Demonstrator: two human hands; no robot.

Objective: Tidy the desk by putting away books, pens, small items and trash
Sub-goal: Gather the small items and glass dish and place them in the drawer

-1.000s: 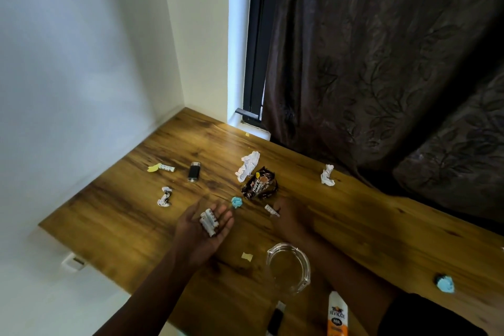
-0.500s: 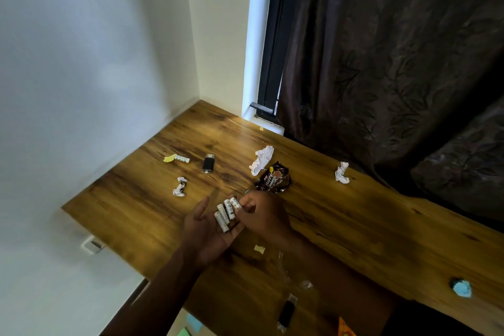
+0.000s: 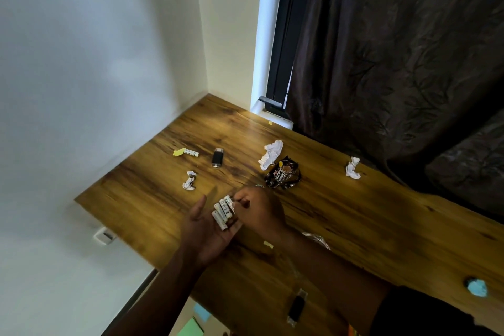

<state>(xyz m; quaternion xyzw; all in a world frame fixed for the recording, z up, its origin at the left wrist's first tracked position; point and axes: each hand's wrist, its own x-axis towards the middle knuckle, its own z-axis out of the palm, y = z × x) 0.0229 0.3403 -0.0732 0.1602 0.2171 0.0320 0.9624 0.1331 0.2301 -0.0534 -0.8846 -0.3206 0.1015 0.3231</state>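
the left hand (image 3: 207, 232) lies palm up over the tabletop (image 3: 354, 221), fingers spread flat, carrying a row of white batteries (image 3: 223, 211). the right hand (image 3: 259, 210) pinches the farthest battery with curled fingertips. a brown snack wrapper (image 3: 283, 176), crumpled white papers (image 3: 270, 154) and a black lighter (image 3: 217, 157) lie beyond.

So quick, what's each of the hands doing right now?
Left hand: open, palm up, white batteries lying across its fingers.
Right hand: fingers curled, pinching the farthest battery in the row.
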